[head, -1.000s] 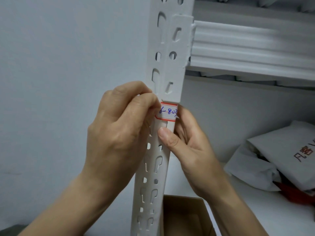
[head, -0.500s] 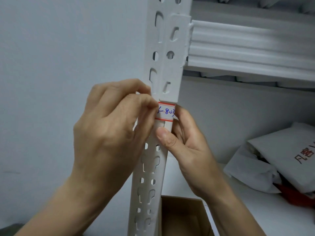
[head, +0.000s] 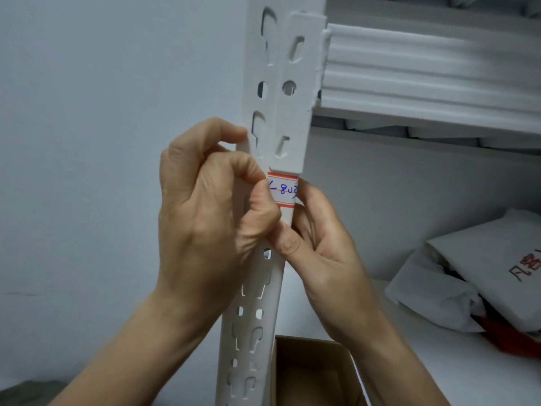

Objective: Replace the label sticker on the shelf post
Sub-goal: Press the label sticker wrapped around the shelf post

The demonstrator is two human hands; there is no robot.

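shelf post [head: 263,288]: rigid slotted steel, won't flex.
left hand [head: 210,218]: fingers curled, thumb pressed on sticker's left edge.
right hand [head: 319,244]: fingers wrapped behind post, bracing.
label sticker [head: 283,190]: stuck to post just under bracket; thin paper, likely tears — lift by a corner.

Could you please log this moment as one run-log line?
left hand: fingertips on label sticker | right hand: gripping shelf post | sticker on post
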